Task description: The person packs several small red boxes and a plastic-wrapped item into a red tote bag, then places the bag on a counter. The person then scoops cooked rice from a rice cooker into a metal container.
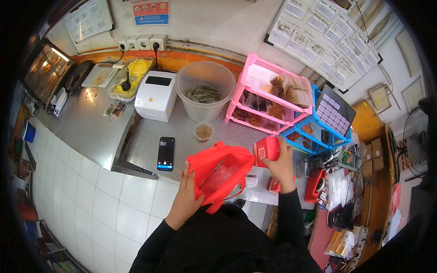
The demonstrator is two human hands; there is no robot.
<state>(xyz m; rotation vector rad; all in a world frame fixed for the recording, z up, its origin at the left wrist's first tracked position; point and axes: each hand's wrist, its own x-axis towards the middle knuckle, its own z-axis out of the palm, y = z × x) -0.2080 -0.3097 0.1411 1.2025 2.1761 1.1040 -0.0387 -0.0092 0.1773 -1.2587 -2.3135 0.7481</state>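
My left hand (187,198) grips the near left side of a red fabric tote bag (235,163), whose mouth faces up toward me. Inside the bag lie clear plastic (222,177) and a thin, dark, pen-like stick. To the right of the bag, my right hand (281,169) has its fingers around a red printed food box (264,150). A second red box (274,184) sits partly behind my right wrist. Between bag and wrist lies a white printed paper slip (251,181).
Behind the bag stand a lidded sauce cup (203,131), a translucent bucket (206,109), a white label printer (155,99) and a pink tiered rack (252,75) of sachets. A smartphone (165,153) lies left. A tablet (334,109) rests on a blue rack (307,126). A tape dispenser (315,186) is at right.
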